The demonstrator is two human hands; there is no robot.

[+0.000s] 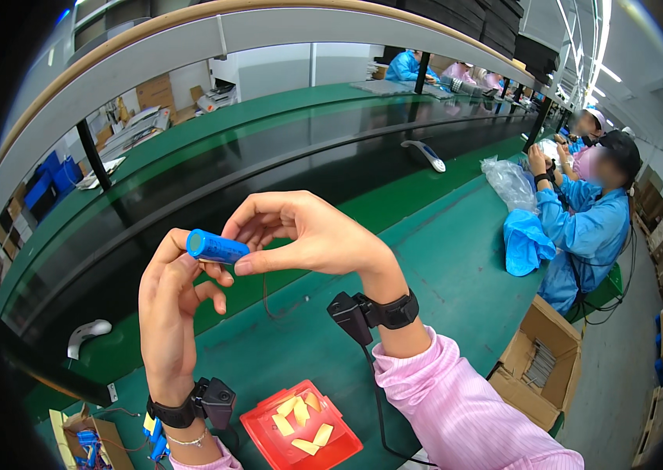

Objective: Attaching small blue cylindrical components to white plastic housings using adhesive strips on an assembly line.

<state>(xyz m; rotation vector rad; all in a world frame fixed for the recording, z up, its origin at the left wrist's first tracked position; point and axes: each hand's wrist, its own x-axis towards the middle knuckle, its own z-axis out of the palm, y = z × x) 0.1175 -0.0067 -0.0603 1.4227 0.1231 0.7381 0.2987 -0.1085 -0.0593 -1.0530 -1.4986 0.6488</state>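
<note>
Now left hand (168, 307) and right hand (313, 237) pinch a blue cylinder (219, 247), apparently positioning it; turning calls for steadiness.

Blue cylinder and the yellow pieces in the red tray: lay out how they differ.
Shape: the blue cylinder is round-sided; the yellow pieces are angular and strip-like.
Number: one cylinder is in hand; several pieces lie together.
Pose: the cylinder is held up by the left hand and right hand; the pieces lie scattered in the red tray.
</note>
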